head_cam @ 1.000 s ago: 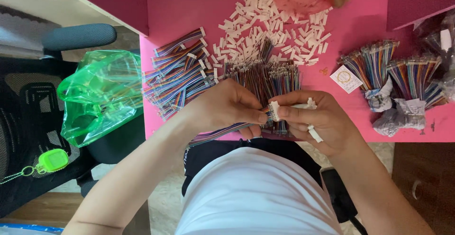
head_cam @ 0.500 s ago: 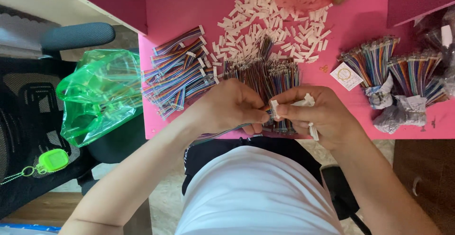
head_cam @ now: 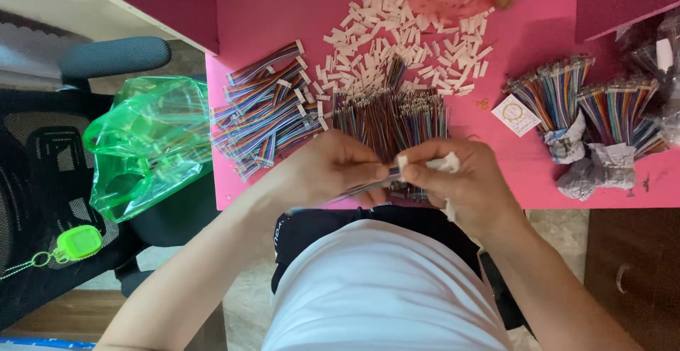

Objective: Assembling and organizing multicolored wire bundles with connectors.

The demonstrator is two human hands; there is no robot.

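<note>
Both grips, left hand (head_cam: 333, 170) and right hand (head_cam: 460, 181), apparently pinch one ribbon cable (head_cam: 368, 188) at the table edge (head_cam: 227, 202).

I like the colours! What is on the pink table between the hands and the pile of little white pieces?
In the head view, a heap of loose wires lies between the hands and the white connector pieces.

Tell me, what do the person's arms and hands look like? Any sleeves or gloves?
No gloves: the left hand and right hand are bare, and both forearms are bare up to the frame edge, with no sleeves showing. No rings, watch or bracelets show. The person wears a white cloth top.
</note>
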